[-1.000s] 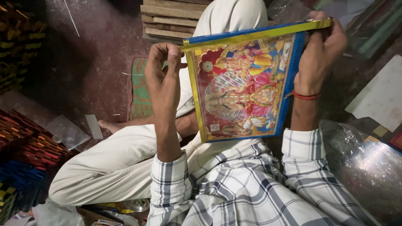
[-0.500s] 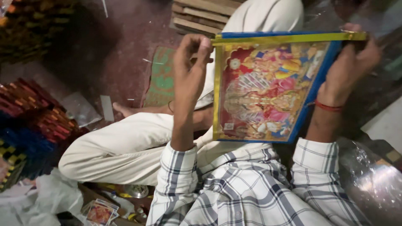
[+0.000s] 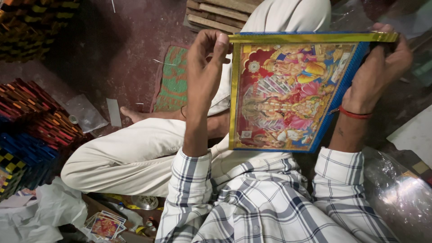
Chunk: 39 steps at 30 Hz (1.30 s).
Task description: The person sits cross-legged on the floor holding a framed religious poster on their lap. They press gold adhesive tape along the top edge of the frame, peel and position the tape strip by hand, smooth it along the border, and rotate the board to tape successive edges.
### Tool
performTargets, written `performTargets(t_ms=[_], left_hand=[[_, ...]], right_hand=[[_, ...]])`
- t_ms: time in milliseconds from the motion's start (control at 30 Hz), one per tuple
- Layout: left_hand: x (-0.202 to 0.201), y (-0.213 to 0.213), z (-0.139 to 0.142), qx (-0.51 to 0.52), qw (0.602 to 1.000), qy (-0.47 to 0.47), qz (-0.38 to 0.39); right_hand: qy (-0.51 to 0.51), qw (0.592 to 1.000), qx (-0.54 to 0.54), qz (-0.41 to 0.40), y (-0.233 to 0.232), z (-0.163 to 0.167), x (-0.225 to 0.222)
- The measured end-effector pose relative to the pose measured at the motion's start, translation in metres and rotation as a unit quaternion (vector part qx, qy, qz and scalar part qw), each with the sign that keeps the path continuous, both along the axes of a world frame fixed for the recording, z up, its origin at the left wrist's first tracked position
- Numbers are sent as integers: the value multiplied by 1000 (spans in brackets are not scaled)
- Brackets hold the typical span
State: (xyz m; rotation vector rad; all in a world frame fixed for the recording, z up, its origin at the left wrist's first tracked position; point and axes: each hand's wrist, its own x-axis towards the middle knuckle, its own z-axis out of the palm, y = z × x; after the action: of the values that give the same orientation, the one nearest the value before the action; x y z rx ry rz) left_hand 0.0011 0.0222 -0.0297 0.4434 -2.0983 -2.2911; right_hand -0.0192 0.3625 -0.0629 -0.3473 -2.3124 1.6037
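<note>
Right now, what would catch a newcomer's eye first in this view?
The bright framed picture, red and gold with a blue and gold border, held up over the lap at upper centre. The left hand pinches its top left corner; the right hand, a red thread on its wrist, grips the top right. At the left edge lie stacks of colourful frame strips.
</note>
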Motion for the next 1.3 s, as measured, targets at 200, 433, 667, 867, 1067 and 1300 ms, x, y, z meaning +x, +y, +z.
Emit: performTargets(t_ms=[200, 433, 667, 867, 1067, 1300], left_hand=[[1, -2, -2, 14, 1000, 7, -8], [0, -2, -5, 7, 1000, -6, -7], [0, -4, -8, 14, 1000, -11, -5], [2, -5, -5, 49, 999, -8, -6], [4, -8, -5, 87, 996, -19, -21], [-2, -16, -12, 144, 986, -71, -50]], right_hand=[[16, 1000, 7, 16, 1, -1, 2], [-1, 1000, -12, 8, -2, 2, 1], [15, 999, -49, 17, -3, 1, 0], [25, 999, -17, 26, 5, -8, -1], [18, 999, -38, 20, 3, -10, 1], [22, 998, -55, 37, 2, -9, 1]])
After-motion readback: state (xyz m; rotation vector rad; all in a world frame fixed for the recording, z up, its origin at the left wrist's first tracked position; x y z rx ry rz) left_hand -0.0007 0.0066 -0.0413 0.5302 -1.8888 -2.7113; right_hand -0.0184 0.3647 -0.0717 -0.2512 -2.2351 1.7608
